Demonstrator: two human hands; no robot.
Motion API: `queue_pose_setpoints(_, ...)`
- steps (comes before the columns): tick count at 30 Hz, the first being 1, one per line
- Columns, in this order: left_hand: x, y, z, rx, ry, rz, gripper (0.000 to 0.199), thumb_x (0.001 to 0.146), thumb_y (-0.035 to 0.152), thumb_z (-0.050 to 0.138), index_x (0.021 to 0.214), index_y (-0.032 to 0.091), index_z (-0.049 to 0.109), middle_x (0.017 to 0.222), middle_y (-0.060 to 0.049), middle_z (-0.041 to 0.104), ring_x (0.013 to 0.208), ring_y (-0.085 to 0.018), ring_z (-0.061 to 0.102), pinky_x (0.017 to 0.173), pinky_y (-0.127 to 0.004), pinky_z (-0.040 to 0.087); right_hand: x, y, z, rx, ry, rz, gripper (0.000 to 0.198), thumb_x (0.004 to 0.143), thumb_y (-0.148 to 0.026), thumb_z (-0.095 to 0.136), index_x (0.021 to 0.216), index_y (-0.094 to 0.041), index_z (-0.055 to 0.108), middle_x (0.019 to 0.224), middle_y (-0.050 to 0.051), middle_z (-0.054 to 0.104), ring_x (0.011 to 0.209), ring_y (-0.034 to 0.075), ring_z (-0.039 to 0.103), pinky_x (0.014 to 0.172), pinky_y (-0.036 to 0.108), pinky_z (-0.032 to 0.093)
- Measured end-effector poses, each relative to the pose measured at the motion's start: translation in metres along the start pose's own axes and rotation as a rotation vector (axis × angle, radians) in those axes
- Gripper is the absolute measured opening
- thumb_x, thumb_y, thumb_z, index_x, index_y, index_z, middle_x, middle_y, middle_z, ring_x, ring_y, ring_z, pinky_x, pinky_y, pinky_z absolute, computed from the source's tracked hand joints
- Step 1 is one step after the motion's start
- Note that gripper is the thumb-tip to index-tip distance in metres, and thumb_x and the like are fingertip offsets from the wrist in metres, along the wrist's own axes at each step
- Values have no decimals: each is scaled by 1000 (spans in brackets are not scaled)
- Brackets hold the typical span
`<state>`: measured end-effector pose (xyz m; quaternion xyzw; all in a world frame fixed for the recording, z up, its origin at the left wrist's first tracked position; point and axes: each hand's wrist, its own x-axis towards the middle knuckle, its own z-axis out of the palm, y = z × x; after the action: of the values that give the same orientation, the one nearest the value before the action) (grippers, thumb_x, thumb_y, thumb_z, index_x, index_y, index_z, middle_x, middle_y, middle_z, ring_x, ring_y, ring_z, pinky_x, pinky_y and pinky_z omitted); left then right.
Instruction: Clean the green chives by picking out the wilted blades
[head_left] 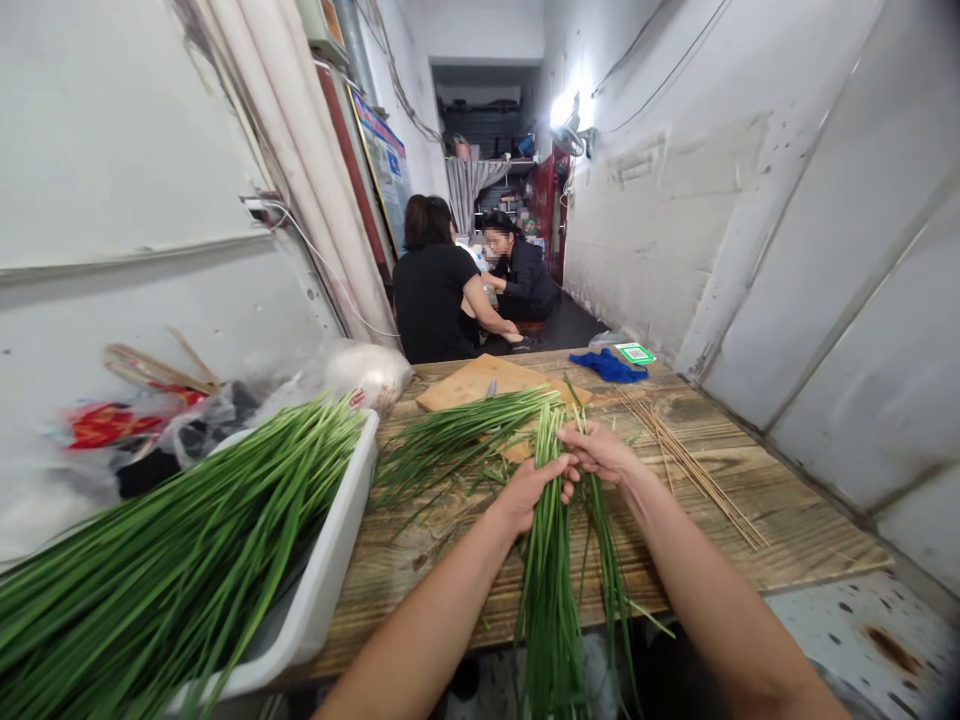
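My left hand (534,488) is closed around a bunch of Chinese chives (551,600), pale ends up, with the green leaves hanging over the table's near edge. Beside it, my right hand (601,452) pinches a few loose chives (609,560) whose leaves trail down to the right of the bunch. The fingertips of both hands nearly meet near the pale ends. Another pile of chives (457,435) lies on the wooden table (420,580), its pale ends reaching the cutting board (469,383). A knife (491,388) partly shows on that board.
At left, a white tub (330,590) overflows with chives; plastic bags (367,370) lie behind it. Thin bamboo sticks (697,480) lie on the right, with a blue cloth (609,366) and a QR-code card (635,353) farther back. Two people (435,290) sit low beyond the table.
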<state>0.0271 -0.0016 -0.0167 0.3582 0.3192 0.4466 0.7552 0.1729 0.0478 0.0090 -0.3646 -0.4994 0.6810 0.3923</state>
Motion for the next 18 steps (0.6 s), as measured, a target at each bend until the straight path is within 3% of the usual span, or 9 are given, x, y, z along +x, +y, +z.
queue_pose_setpoints(6,-1,4,1,-129,11,-22,35,76,40,69,94,10,63,70,-3,62,53,-8,58,48,-19,47,-2,-8,-5,38,-8,-7,35,60,-37,80,69,-16,54,41,-11,41,30,-1,18,29,14,9)
queue_pose_setpoints(11,0,4,0,-70,13,2,34,71,36,74,90,10,63,66,-1,61,48,-6,53,43,-17,42,-2,-9,0,54,47,-24,37,61,-43,79,71,-14,58,52,-7,52,30,-2,21,29,15,9)
queue_pose_setpoints(15,1,-1,1,82,49,10,36,68,38,76,85,9,63,63,-1,61,45,-7,52,41,-18,40,1,-1,7,-20,211,-70,44,58,-49,80,58,-17,49,37,-9,38,28,0,22,28,16,10)
queue_pose_setpoints(18,0,-2,1,102,66,8,36,68,38,76,84,9,62,61,-1,60,44,-7,52,41,-18,40,2,0,8,-30,212,-56,47,54,-50,82,57,-17,48,35,-10,35,28,1,22,27,16,11)
